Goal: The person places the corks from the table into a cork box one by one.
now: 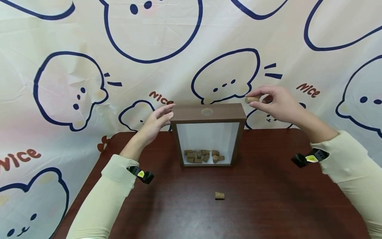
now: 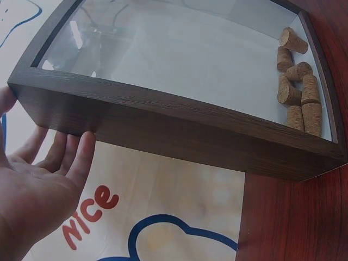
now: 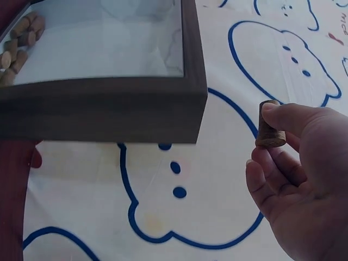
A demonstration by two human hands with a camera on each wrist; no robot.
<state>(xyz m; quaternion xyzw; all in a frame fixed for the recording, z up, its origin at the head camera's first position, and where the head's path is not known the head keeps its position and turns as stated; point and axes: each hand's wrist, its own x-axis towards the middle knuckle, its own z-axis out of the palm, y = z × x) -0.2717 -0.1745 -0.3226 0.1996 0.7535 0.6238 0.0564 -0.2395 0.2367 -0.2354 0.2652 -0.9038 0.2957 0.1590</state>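
A dark wooden box (image 1: 209,114) with a clear front stands upright on the table, a round hole (image 1: 207,112) in its top. Several corks (image 1: 198,156) lie at the bottom inside. My left hand (image 1: 155,124) rests against the box's upper left corner; in the left wrist view its fingertips (image 2: 86,142) touch the side, fingers fairly straight. Off the top right corner, my right hand (image 1: 279,101) pinches a cork stopper (image 3: 270,124) between thumb and fingers, apart from the box. Another cork (image 1: 219,196) lies on the table in front of the box.
The reddish-brown table (image 1: 185,212) reaches back to a printed cloth (image 1: 167,76) with cartoon outlines, which hangs close behind the box. Each forearm, in a pale sleeve, carries a small black wrist camera (image 1: 310,157).
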